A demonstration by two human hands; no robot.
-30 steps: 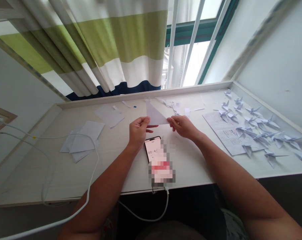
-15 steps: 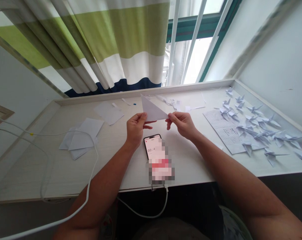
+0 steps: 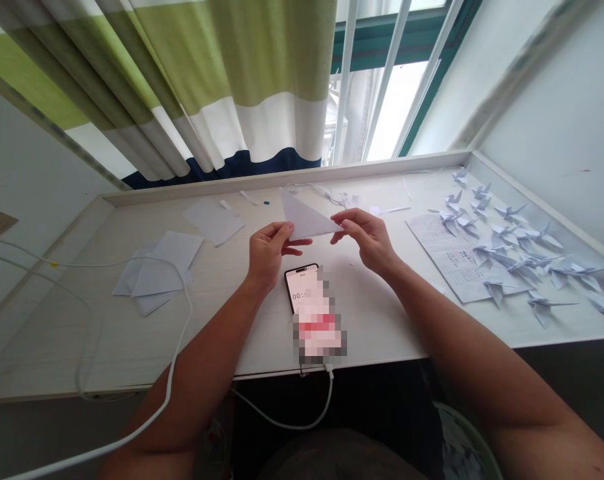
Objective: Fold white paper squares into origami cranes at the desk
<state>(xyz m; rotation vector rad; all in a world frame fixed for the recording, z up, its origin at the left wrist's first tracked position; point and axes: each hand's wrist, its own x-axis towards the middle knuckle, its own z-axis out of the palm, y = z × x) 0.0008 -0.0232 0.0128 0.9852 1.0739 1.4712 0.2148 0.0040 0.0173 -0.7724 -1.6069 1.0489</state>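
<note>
A: Nearest thing?
B: White cable (image 3: 302, 428), loops below the table edge and plugs into the phone (image 3: 302, 283). Phone lies face up on the white table (image 3: 382, 333) between the forearms, digits on screen, lower part pixelated

A: Hands?
B: Just beyond the phone. Left hand (image 3: 267, 257): thumb and fingers clamped on the lower left of the paper triangle (image 3: 307, 217), other fingers spread below it. Right hand (image 3: 372, 241): thumb and index at its right corner, fingers partly apart; can't tell if they grip

A: Triangle position?
B: Held up between both hands, tall point at its left end

A: Sides?
B: Left: overlapping paper sheets (image 3: 167, 267). Right: folded paper cranes (image 3: 539, 305), some on a marked sheet (image 3: 442, 263)

A: Far end?
B: Paper scraps (image 3: 395, 210) toward the back ledge (image 3: 282, 179), then striped curtain (image 3: 282, 67), barred window (image 3: 389, 73) to its right
</note>
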